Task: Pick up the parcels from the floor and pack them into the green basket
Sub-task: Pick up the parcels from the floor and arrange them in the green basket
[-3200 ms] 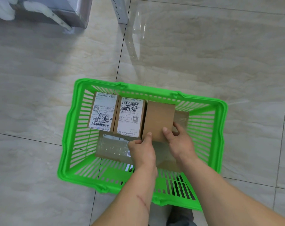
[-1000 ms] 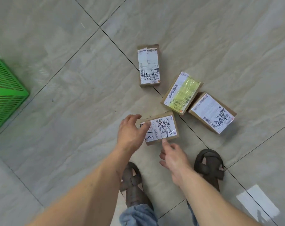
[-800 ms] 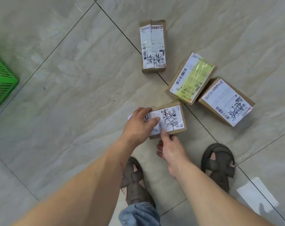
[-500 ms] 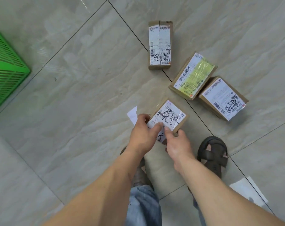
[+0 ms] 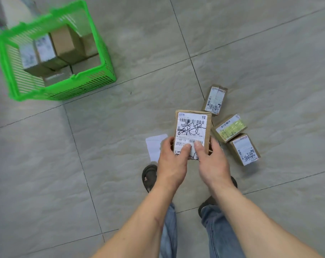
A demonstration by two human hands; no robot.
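A brown cardboard parcel (image 5: 192, 127) with a white scribbled label is lifted off the floor, label facing up. My left hand (image 5: 173, 162) grips its lower left corner and my right hand (image 5: 211, 163) grips its lower right corner. Three more parcels lie on the tiles to the right: one with a white label (image 5: 214, 100), one with a yellow-green label (image 5: 230, 128) and one nearest the right edge (image 5: 245, 149). The green basket (image 5: 100, 43) stands at the upper left with several parcels packed upright along its far side.
A loose white paper slip (image 5: 154, 146) lies on the floor left of my hands. My sandalled feet (image 5: 148, 176) stand below the held parcel. Grey tiled floor stretches between me and the basket. A grey object sits behind the basket at the top left corner.
Both hands have lifted the scribbled parcel off the floor and turned it upright. My view has swung left, bringing the whole basket into sight.
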